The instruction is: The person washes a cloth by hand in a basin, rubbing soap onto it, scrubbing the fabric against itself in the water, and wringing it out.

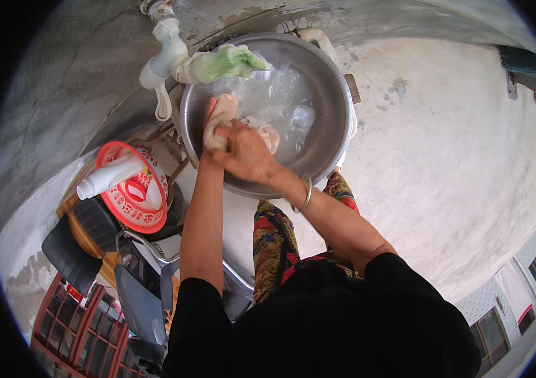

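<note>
A bundled beige cloth (223, 113) is between my hands over the left side of a large metal basin (334, 141). My left hand (209, 112) is mostly hidden behind the cloth and holds it from the left. Pressed against its lower part, my right hand (248, 153) grips the cloth with bent fingers, slightly blurred. More pale wet fabric (268, 134) lies in the basin just past my right hand. Cloudy water (291, 90) with splashes and foam fills the bottom of the basin.
A plastic wall tap (166, 54) with a green-and-white cloth sleeve (225, 64) reaches over the basin's rim. At left, a red-patterned enamel basin (131, 210) holds a white plastic bottle (112, 176). Chairs (140, 293) stand below it. Concrete floor (438, 165) extends right.
</note>
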Available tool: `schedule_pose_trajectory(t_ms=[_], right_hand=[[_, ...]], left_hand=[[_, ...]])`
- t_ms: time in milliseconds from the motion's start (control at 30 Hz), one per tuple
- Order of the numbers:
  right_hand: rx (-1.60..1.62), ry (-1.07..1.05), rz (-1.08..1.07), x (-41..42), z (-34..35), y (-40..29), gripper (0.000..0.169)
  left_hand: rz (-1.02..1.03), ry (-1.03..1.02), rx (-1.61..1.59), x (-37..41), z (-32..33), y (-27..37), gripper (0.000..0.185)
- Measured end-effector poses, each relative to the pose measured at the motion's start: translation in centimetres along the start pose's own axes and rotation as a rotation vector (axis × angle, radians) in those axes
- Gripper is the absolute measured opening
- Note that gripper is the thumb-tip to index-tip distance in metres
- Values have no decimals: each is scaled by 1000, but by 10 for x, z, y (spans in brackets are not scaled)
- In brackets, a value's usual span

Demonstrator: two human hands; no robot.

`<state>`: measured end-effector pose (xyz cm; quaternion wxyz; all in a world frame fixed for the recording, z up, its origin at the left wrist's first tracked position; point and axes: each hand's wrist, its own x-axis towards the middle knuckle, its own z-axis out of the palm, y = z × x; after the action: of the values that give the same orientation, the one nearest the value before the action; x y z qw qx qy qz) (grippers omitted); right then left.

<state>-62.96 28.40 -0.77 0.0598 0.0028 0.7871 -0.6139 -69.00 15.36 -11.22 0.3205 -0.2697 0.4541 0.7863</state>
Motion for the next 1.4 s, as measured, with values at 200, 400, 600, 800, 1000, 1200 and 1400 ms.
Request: schedule_pose_trajectory(t_ms=[200, 400, 600, 800, 1000, 1200, 1400], right_hand=[[-250, 191, 128, 5, -5, -13, 33], [-442, 270, 419, 50, -67, 77, 43], [-857, 334, 308, 12, -71, 120, 41], [264, -1, 364, -3, -48, 23, 26], [193, -186, 111, -54, -47, -63, 29], [343, -130, 221, -7, -115, -35, 58], [1313, -9, 307, -31, -75, 33, 79]], left_hand=[[310, -68, 225, -1, 15, -19, 41], [60, 23, 11, -40, 59, 17, 56], [-110, 180, 183, -69, 26, 22, 93], [-503, 276, -179, -96, 61, -1, 78], [-90, -126, -259, -91, 27, -31, 46], [-44, 82, -478, -136, 73, -13, 47], [-19, -137, -481, -147, 120, -8, 57]])
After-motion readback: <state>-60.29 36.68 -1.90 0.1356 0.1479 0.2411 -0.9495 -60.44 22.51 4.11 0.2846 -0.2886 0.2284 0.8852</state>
